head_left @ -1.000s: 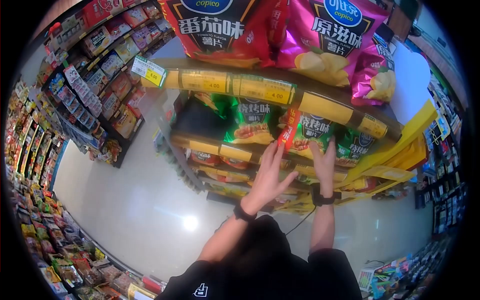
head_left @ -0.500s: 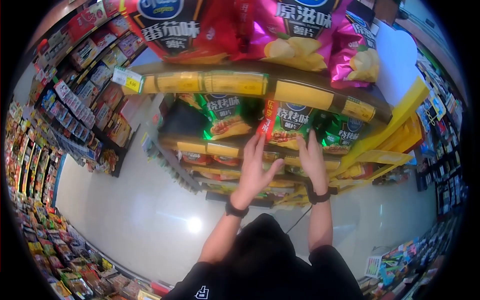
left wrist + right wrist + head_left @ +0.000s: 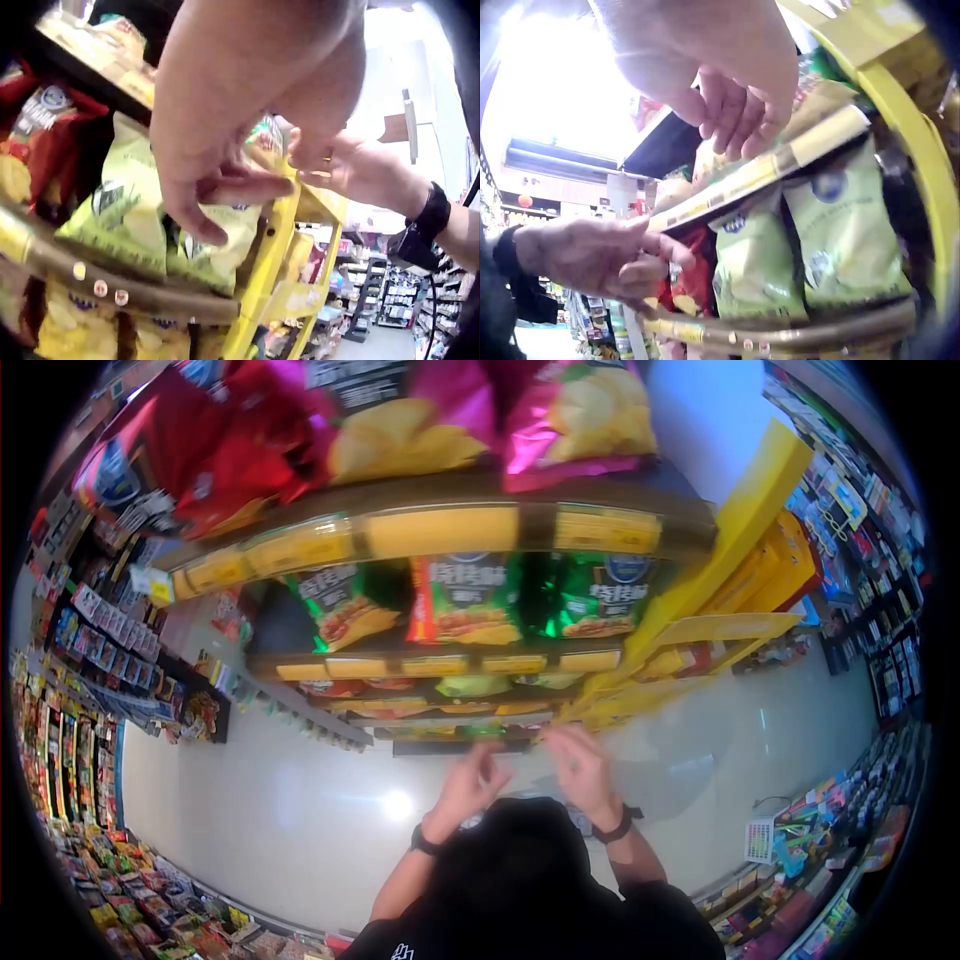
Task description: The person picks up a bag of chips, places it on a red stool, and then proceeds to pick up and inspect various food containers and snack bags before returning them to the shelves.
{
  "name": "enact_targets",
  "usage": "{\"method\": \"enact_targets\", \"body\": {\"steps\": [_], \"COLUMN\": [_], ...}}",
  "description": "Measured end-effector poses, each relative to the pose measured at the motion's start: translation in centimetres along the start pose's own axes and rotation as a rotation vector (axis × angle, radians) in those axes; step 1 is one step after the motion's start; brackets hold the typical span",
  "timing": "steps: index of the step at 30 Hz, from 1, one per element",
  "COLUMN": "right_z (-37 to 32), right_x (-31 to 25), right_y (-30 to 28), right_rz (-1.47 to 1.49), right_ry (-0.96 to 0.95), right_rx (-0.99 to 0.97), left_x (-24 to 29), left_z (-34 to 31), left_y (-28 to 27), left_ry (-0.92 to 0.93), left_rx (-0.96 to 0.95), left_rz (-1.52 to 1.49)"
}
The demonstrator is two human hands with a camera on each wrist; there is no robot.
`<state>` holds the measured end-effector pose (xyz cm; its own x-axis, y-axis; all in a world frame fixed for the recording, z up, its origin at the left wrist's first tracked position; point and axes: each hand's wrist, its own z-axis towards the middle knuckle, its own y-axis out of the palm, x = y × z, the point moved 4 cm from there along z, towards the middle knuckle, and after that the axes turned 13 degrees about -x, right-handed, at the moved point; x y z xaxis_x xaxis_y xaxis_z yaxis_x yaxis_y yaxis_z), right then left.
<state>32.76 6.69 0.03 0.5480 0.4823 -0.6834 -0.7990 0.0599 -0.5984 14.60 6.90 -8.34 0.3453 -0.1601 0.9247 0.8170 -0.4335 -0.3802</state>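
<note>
Both hands are away from the shelf in the head view, in front of the chest, with nothing held. My left hand [image 3: 472, 782] has loosely bent fingers, and so does my right hand [image 3: 582, 765] beside it. Ahead of them, three green potato chip bags stand on a middle shelf; the centre bag [image 3: 470, 605] carries a red strip on its left edge. In the left wrist view, pale green chip bags [image 3: 131, 202] lie behind the fingers. The right wrist view has similar pale green bags [image 3: 754, 262] below the curled fingers.
Red [image 3: 240, 450] and pink chip bags [image 3: 580, 415] fill the upper shelf, above yellow price tags [image 3: 445, 532]. A yellow side frame [image 3: 720, 550] bounds the rack on the right. More stocked shelves line the aisle, over a pale floor [image 3: 300, 800].
Both hands have left the centre green chip bag and drawn back toward the body, fingers now bent. The bag stays upright on the shelf. The head view has shifted toward the rack's right side.
</note>
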Motion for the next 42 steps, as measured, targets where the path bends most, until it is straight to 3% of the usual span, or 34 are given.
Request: {"method": "enact_targets", "body": {"steps": [3,6,12,15,19,23,24,28,34,39,42], "right_z": [-5.6,-10.6,-18.8,-23.0,-27.9,-33.4,-34.1,-35.6,-33.8,-35.2,-35.3], "right_x": [4.4,7.6,13.1,16.6,19.7,21.4,21.7,24.7,30.4,36.3,39.4], "right_y": [0.0,-1.5,-9.2,-15.3,-23.3,-29.2,-30.4,-32.8,-36.7,-43.2,-47.6], "right_rz": [0.073,0.138,0.161,0.082,-0.086,-0.193,-0.196,-0.146,-0.071,-0.132,-0.160], "right_ry": [0.100,0.157,0.338,0.404,0.486,0.522,0.552,0.648,0.701,0.898,0.948], "right_rx": [-0.098,-0.072,0.073,0.178,0.344,0.522,0.558,0.582,0.551,0.676,0.680], "left_x": [-4.0,-3.2,3.0,3.2,5.7,10.4,11.7,14.6,11.9,13.5,18.3], "left_z": [-0.3,0.2,5.1,8.2,13.1,16.5,17.4,19.8,25.8,34.7,40.6], "left_y": [6.4,11.6,19.8,25.9,35.2,44.3,46.1,50.9,55.6,61.9,64.2], "left_ry": [-0.171,-0.089,-0.061,-0.082,-0.140,0.101,0.098,0.266,0.100,0.142,0.117], "left_rx": [-0.329,-0.240,-0.323,-0.461,-0.690,-0.767,-0.861,-0.876,-0.936,-1.016,-0.984], "left_rz": [0.024,0.011,-0.061,-0.153,-0.017,-0.083,-0.069,-0.215,-0.074,-0.101,-0.170]}}
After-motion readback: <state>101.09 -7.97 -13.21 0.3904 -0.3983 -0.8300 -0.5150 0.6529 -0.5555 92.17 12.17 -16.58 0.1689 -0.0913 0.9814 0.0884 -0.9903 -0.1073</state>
